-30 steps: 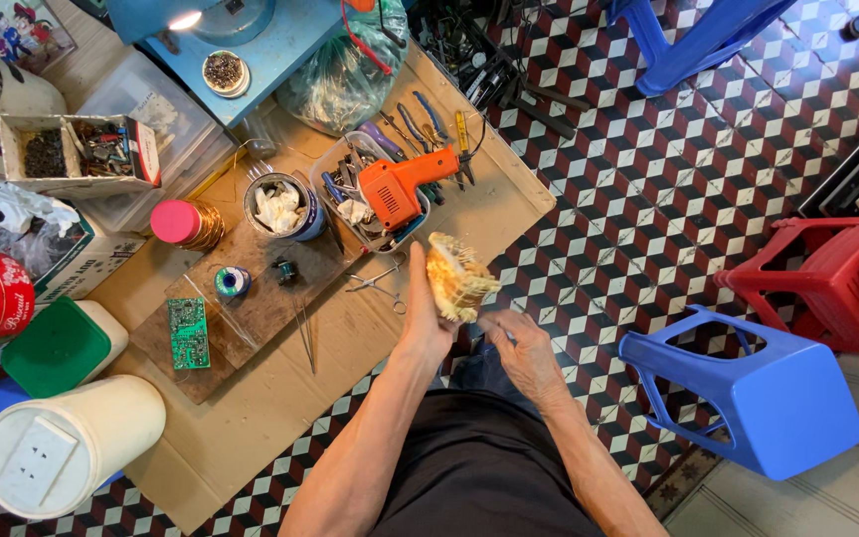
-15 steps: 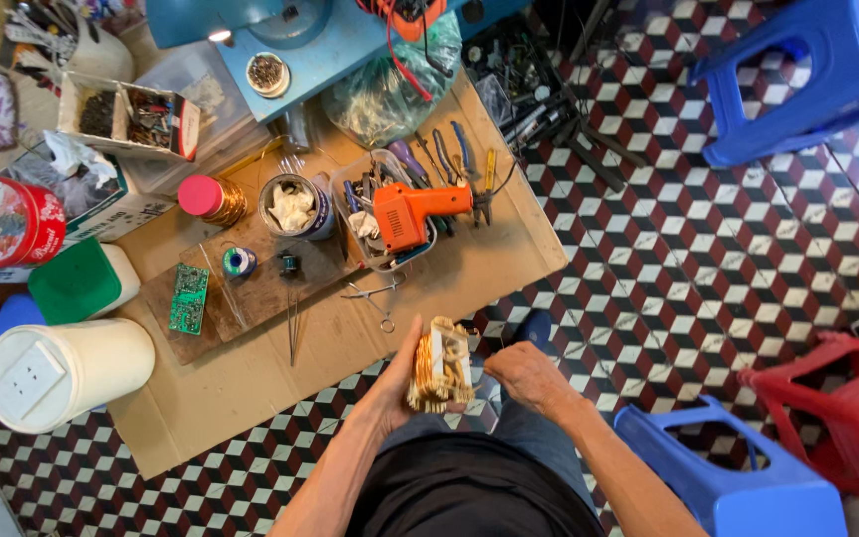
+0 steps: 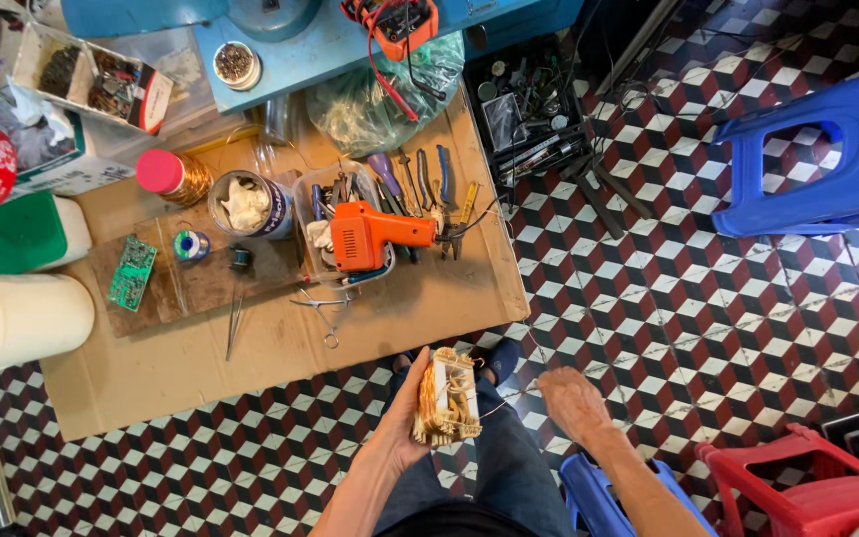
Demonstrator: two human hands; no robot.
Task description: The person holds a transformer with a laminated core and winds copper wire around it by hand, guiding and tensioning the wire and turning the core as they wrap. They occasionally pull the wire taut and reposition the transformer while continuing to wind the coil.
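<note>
Risk of thin copper wire (image 3: 509, 402) snapping or slipping loose between coil (image 3: 446, 396), gripped in closed left hand (image 3: 402, 428) above knees, and right hand (image 3: 571, 401), fingers curled, pinch not clear, if pulled too sharply sideways.

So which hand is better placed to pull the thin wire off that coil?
Probably the right hand: it is free beside the coil, while the left hand grips the coil.

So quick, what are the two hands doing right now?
Left hand: closed around a copper-wound coil block.
Right hand: holds nothing visible; fingers curled downward.
</note>
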